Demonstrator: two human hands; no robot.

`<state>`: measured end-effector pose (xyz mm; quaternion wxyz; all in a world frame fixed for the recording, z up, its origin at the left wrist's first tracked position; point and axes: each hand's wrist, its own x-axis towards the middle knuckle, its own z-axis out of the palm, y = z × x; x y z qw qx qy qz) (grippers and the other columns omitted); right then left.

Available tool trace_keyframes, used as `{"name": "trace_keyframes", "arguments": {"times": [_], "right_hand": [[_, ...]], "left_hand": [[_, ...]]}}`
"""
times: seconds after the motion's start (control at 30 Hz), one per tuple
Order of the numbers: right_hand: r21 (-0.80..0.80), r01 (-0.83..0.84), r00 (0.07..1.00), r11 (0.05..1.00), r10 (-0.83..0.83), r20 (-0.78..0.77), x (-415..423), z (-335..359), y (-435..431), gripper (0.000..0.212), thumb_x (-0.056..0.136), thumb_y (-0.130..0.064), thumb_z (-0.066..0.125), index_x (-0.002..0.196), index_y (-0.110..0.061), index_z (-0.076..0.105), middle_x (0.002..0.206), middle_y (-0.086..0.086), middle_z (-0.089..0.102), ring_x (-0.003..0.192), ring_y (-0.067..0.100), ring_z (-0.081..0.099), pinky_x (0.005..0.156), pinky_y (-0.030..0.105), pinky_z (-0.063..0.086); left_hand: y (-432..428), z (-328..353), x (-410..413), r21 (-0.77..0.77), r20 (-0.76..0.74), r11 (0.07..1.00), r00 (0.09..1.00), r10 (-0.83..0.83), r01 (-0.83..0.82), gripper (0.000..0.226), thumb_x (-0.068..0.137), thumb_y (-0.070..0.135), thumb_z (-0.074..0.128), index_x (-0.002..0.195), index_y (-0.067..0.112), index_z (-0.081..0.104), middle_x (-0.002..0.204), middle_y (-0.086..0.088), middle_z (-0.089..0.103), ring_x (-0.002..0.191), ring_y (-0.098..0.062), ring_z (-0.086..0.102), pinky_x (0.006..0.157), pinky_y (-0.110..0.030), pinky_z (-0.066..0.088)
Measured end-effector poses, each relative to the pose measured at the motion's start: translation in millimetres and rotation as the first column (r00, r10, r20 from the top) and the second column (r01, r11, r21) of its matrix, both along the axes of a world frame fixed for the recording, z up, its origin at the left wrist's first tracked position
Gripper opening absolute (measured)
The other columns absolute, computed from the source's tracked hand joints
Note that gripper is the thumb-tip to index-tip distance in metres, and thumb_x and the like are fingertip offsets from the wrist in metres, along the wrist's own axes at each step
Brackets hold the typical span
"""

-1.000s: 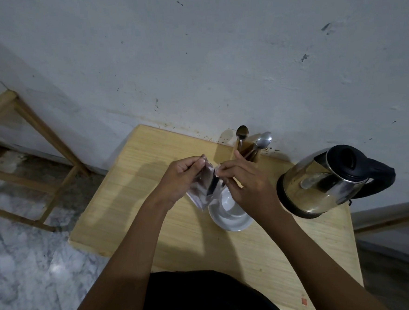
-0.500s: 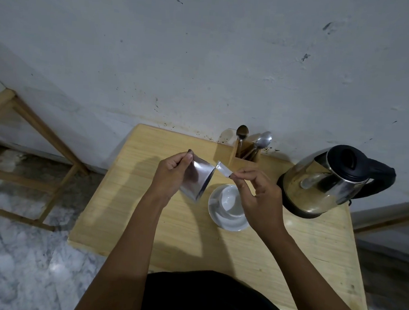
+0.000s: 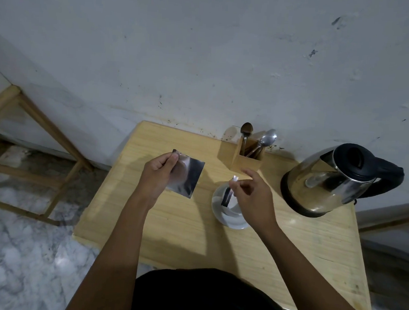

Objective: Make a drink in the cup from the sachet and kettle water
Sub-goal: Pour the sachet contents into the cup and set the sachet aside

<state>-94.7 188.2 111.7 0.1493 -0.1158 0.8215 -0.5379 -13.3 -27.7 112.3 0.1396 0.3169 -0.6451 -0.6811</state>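
My left hand (image 3: pixel 159 176) pinches the top corner of a silvery foil sachet (image 3: pixel 188 175), which hangs above the wooden table (image 3: pixel 169 225) to the left of the cup. My right hand (image 3: pixel 251 194) holds a thin torn-off strip of the sachet (image 3: pixel 228 196) between finger and thumb, right over the white cup (image 3: pixel 228 215). The cup stands on the table, partly hidden by that hand. A steel kettle (image 3: pixel 327 182) with a black lid and handle stands at the table's right, apart from both hands.
A wooden holder (image 3: pixel 243 158) with several spoons stands at the table's back edge against the wall. A wooden frame (image 3: pixel 31 123) stands on the marble floor to the left. The person's dark clothing fills the bottom centre.
The hands, together at the sachet's top over the cup, have parted. The strip has come off in the right hand; the left has carried the sachet left.
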Motion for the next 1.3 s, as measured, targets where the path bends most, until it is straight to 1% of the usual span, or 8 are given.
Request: {"name": "trace_keyframes", "arguments": {"times": [0.17,0.4,0.57,0.7,0.8,0.93,1.13,1.3], "right_hand": [[0.297,-0.165,0.984,0.941,0.179,-0.021,-13.7,-23.3,-40.1,0.012,0.091,-0.026,0.065,0.103,-0.024,0.067,0.085,-0.003,0.075,0.070,0.005,0.064,0.060,0.020,0.047],[0.553,-0.336,0.911,0.762,0.412,-0.014,-21.1,-50.0,-89.2,0.021,0.094,-0.027,0.058,0.112,-0.023,0.069,0.109,-0.002,0.071,0.096,0.019,0.065,0.081,0.028,0.049],[0.651,-0.365,0.876,0.665,0.483,-0.003,-31.4,-59.6,-88.1,0.027,0.096,-0.033,0.051,0.116,-0.027,0.067,0.119,-0.002,0.068,0.106,0.020,0.062,0.097,0.039,0.046],[0.255,-0.254,0.967,0.933,0.255,0.029,-36.2,-26.6,-78.3,0.025,0.097,-0.035,0.052,0.106,-0.021,0.071,0.104,-0.004,0.071,0.093,0.016,0.067,0.081,0.030,0.052],[-0.051,-0.299,0.922,0.953,0.302,0.243,-29.6,8.0,-60.2,0.030,0.096,-0.034,0.056,0.114,-0.012,0.069,0.103,0.000,0.073,0.088,0.011,0.069,0.071,0.018,0.049],[-0.071,-0.398,0.896,0.914,0.405,0.181,-18.5,14.1,-35.4,0.014,0.089,-0.019,0.069,0.094,-0.006,0.073,0.089,0.024,0.067,0.074,0.014,0.060,0.066,0.017,0.046],[-0.036,-0.162,0.985,0.986,0.159,-0.065,-12.2,19.1,0.2,0.017,0.091,-0.016,0.066,0.083,-0.030,0.069,0.081,-0.015,0.069,0.072,-0.008,0.063,0.065,0.007,0.047],[-0.120,-0.002,1.000,0.993,-0.001,-0.028,-3.9,3.0,34.7,0.015,0.092,-0.020,0.065,0.106,-0.021,0.070,0.099,-0.005,0.073,0.092,0.007,0.069,0.080,0.023,0.056]], "left_hand": [[-7.6,1.5,16.0,-0.034,0.024,0.999,0.999,0.025,-0.024,0.023,0.096,0.030,0.054,0.084,0.042,0.070,0.093,0.021,0.068,0.094,0.002,0.061,0.089,-0.020,0.047],[-11.5,-1.9,27.5,-0.063,0.030,0.996,0.998,0.059,-0.057,0.023,0.096,0.028,0.053,0.085,0.037,0.071,0.091,0.016,0.070,0.090,0.000,0.062,0.083,-0.019,0.048],[-11.1,-7.1,29.2,-0.046,0.049,0.997,0.997,0.059,-0.057,0.021,0.096,0.028,0.054,0.105,0.022,0.072,0.095,0.012,0.070,0.093,-0.002,0.062,0.080,-0.016,0.046],[-11.3,-12.8,23.0,-0.016,0.051,0.999,0.998,0.042,-0.041,0.026,0.094,0.029,0.056,0.111,0.017,0.071,0.097,0.012,0.071,0.097,-0.005,0.064,0.084,-0.019,0.048],[-3.3,-12.4,11.3,0.002,0.043,1.000,0.999,0.003,-0.003,0.024,0.094,0.030,0.056,0.106,0.016,0.073,0.081,0.019,0.068,0.084,0.000,0.061,0.075,-0.014,0.047],[15.3,-6.0,-5.8,0.011,0.009,0.994,0.994,-0.113,0.113,0.025,0.094,0.032,0.056,0.105,0.019,0.074,0.090,0.017,0.072,0.088,0.001,0.064,0.075,-0.011,0.048],[41.0,4.4,-26.2,-0.054,0.024,0.957,0.959,-0.284,0.284,0.016,0.092,0.024,0.061,0.099,0.020,0.074,0.088,0.009,0.073,0.079,-0.001,0.066,0.065,-0.008,0.048],[63.4,5.8,-41.4,0.049,0.045,0.893,0.892,-0.450,0.448,0.016,0.091,0.026,0.062,0.095,0.018,0.075,0.074,0.007,0.067,0.072,-0.010,0.059,0.066,-0.028,0.051]]}}
